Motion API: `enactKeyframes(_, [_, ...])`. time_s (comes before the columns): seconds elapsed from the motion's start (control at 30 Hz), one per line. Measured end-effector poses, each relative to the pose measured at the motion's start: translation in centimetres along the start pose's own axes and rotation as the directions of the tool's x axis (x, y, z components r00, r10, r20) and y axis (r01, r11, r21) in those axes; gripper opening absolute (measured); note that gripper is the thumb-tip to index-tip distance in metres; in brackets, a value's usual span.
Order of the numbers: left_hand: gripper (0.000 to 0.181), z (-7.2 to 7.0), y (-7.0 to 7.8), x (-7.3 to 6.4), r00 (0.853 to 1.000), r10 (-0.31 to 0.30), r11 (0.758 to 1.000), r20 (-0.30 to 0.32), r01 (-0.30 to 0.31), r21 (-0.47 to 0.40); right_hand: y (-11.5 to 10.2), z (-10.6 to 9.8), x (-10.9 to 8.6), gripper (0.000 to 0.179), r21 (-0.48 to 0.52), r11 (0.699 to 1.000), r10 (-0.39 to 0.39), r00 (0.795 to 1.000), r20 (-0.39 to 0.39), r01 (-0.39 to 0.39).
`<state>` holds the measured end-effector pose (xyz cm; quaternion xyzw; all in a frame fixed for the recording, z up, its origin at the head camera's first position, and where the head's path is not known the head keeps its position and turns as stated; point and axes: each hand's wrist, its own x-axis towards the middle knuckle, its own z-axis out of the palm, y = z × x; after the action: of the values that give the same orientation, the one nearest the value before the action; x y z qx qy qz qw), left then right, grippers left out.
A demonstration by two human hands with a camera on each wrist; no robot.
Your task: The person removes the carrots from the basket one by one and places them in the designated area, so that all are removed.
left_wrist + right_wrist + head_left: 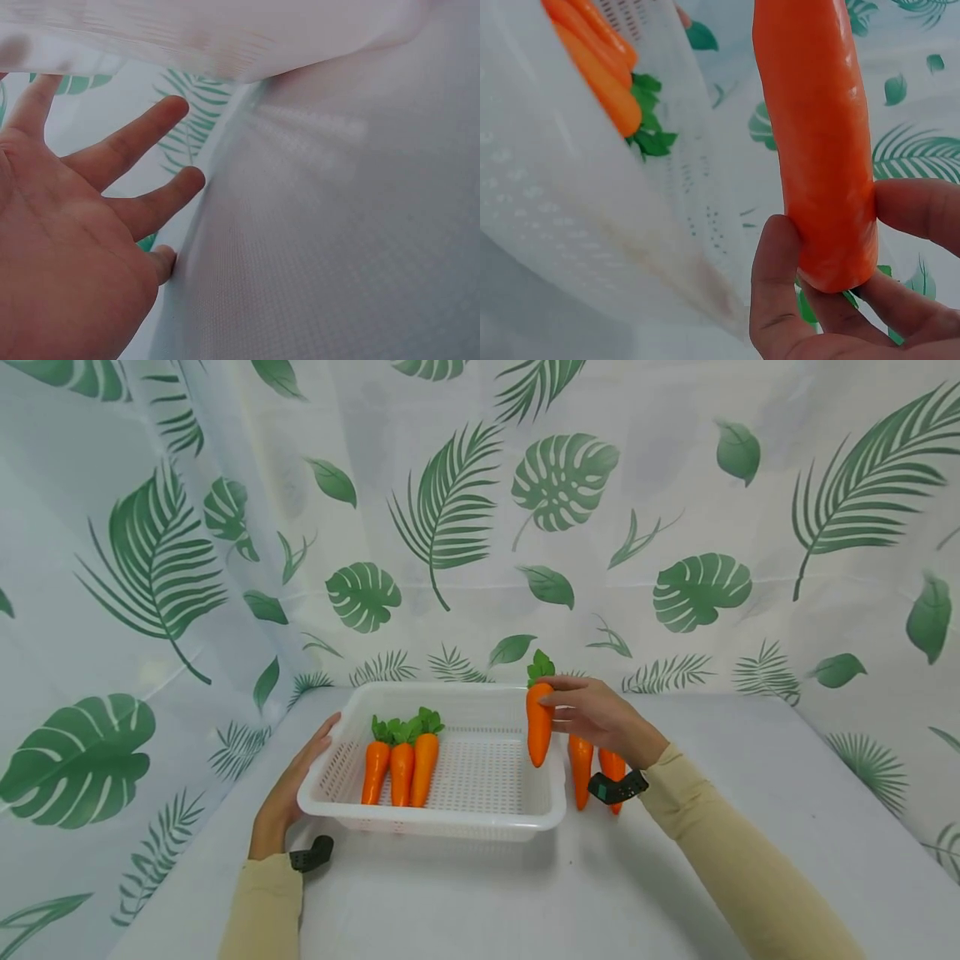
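White in tone, the surface (427,902) is topped by a white perforated basket (431,827), at whose left wall the left hand (288,789) is placed, fingers straight and spread. Inside, three carrots (402,772) are laid side by side, leaves pointing away. Outside the right wall, two more carrots (580,770) are partly hidden. Above the right rim, a glossy, deep-orange carrot (539,727), tapering and crowned with green leaves, is pinched tip-down by the right hand (600,710). Leaf-printed cloth (465,552) is hung behind.
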<state>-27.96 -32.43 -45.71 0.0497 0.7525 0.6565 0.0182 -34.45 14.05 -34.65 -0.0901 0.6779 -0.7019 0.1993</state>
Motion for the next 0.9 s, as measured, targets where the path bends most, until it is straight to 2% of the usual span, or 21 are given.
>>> enactKeyframes(0.3, [0.068, 0.2, 0.1, -0.1, 1.000, 0.004, 1.000, 0.004, -0.004, -0.009, 0.9, -1.7, -0.7, 0.058, -0.023, 1.000, 0.005, 0.999, -0.038, -0.006])
enactKeyframes(0.47, [0.068, 0.3, 0.1, -0.1, 1.000, 0.004, 1.000, 0.001, -0.004, -0.006, 1.3, -2.7, -1.2, 0.056, -0.040, 0.999, -0.024, 1.000, -0.012, 0.023])
enactKeyframes(0.67, [0.066, 0.2, 0.1, -0.1, 1.000, 0.001, 1.000, 0.007, -0.001, -0.006, 1.9, -4.0, -2.0, 0.058, -0.055, 0.998, -0.023, 1.000, -0.010, 0.023])
enactKeyframes(0.9, [0.064, -0.1, -0.1, 0.2, 1.000, 0.008, 0.999, 0.029, -0.007, -0.036, 2.7, -5.9, -2.6, 0.060, -0.047, 0.999, -0.026, 0.998, -0.052, 0.023])
